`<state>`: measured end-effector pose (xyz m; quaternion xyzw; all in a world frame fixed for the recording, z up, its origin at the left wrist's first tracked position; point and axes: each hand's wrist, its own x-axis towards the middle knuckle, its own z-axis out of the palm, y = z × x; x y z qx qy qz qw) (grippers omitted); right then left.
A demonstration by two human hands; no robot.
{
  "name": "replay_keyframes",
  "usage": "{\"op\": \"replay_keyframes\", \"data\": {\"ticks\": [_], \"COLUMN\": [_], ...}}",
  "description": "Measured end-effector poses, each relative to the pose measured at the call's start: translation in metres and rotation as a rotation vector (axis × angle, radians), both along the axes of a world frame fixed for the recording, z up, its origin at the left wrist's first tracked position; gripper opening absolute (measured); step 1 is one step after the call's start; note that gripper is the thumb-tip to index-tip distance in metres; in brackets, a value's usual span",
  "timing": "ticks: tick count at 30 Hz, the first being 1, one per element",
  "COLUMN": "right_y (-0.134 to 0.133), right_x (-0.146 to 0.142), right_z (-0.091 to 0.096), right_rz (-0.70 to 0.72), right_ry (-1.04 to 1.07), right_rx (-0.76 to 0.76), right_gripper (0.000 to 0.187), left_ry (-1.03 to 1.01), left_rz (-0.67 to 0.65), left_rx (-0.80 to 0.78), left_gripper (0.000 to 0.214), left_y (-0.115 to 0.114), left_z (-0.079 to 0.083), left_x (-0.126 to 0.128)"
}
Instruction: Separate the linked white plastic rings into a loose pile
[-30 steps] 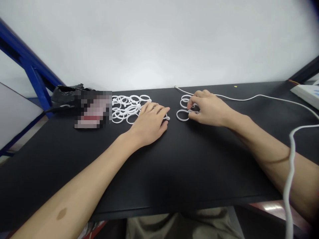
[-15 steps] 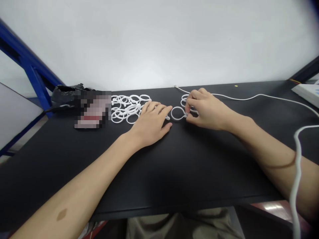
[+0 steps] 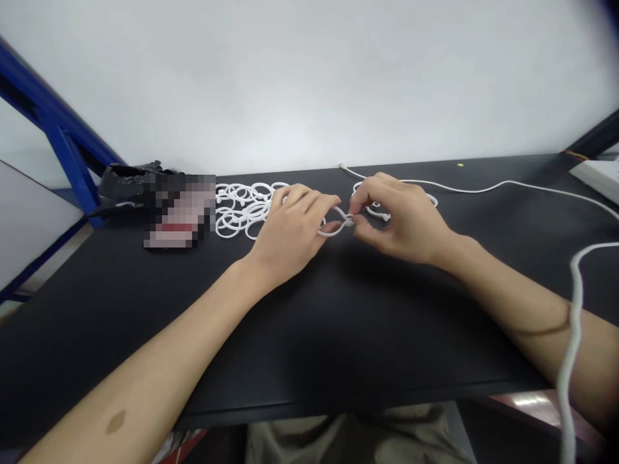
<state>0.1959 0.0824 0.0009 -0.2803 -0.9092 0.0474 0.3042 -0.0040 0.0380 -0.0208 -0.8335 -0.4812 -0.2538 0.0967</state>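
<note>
A white curtain ring (image 3: 331, 234) is held between my two hands, just above the table. My left hand (image 3: 293, 235) grips the ring's left side, its fingers over the top and its thumb below; part of the ring is hidden behind them. With thumb and forefinger, my right hand (image 3: 401, 219) pinches the ring at its knobbed closure (image 3: 349, 220). Left of my left hand lies a loose pile of similar white rings (image 3: 227, 236). Several more rings (image 3: 385, 218) lie behind and under my right hand, partly covered by it.
A white cable (image 3: 476, 193) runs along the back of the black table (image 3: 309, 341) to the right, and another stretch crosses my right forearm. At left lie a blurred pinkish item (image 3: 178, 222) and black crumpled plastic (image 3: 126, 183). A white box (image 3: 599, 180) sits far right.
The ring has moved left from beside my right fingers into both hands, and my left hand has closed on it. It now appears tilted. My right hand has shifted slightly left.
</note>
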Motion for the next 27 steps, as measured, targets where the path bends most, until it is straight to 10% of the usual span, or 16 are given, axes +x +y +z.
{"op": "replay_keyframes", "data": {"ticks": [17, 27], "right_y": [0.001, -0.006], "right_x": [-0.003, -0.013], "right_z": [-0.006, -0.019], "right_rz": [-0.020, 0.088], "right_ry": [0.004, 0.352], "right_rx": [0.033, -0.340], "right_gripper": [0.005, 0.022], "left_ry": [-0.019, -0.121], "left_rz": [0.045, -0.022], "left_rx": [-0.109, -0.117], "left_gripper": [0.043, 0.053], "left_y": [-0.002, 0.000], "left_z": [-0.002, -0.003], "left_x": [0.003, 0.002]}}
